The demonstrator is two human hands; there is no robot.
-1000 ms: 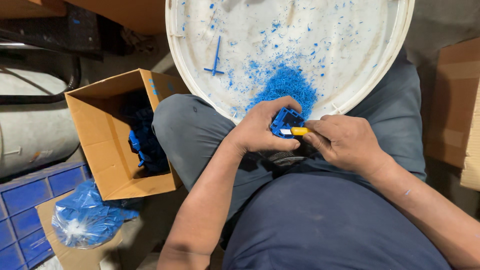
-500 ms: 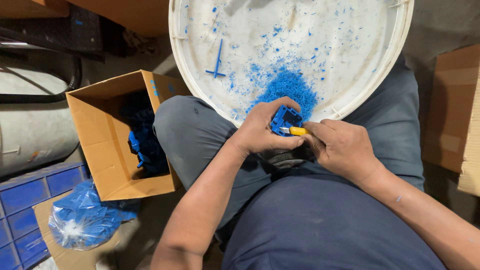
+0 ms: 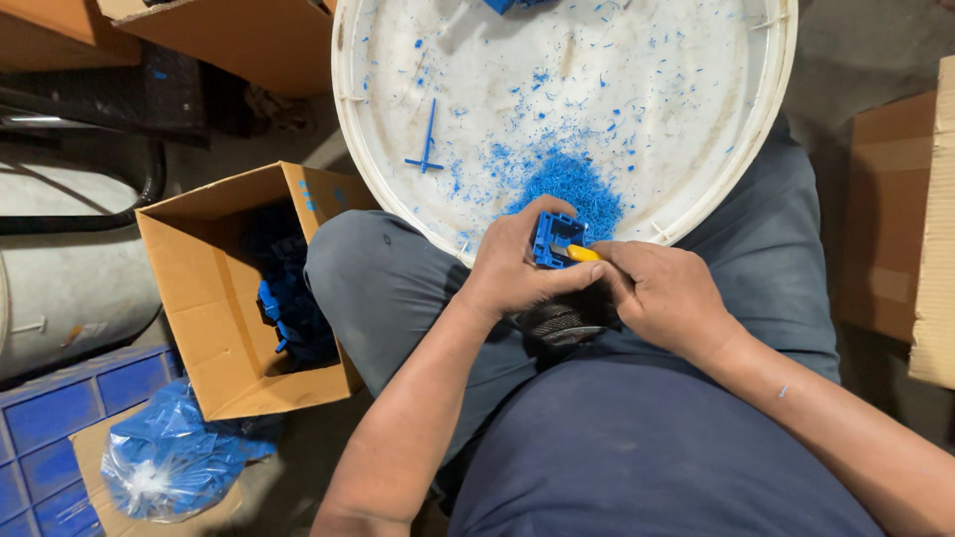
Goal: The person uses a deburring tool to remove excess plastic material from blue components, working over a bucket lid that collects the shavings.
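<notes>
My left hand (image 3: pixel 522 264) grips a small blue plastic part (image 3: pixel 553 239) over my lap, at the near rim of a big round white tray (image 3: pixel 696 189). My right hand (image 3: pixel 662 293) holds a yellow-handled knife (image 3: pixel 579 254) with its tip against the part. A heap of blue plastic shavings (image 3: pixel 572 184) lies on the tray just beyond the hands. A thin blue plastic sprue (image 3: pixel 426 139) lies further left on the tray.
An open cardboard box (image 3: pixel 214 298) with blue parts inside stands at my left knee. A blue plastic bag (image 3: pixel 164 462) lies in another box below it, next to a blue crate (image 3: pixel 50 418). More cardboard (image 3: pixel 920 219) stands at the right.
Both hands stay together at the tray's rim. The blue part has turned a little in my left hand and the knife has shifted slightly against it.
</notes>
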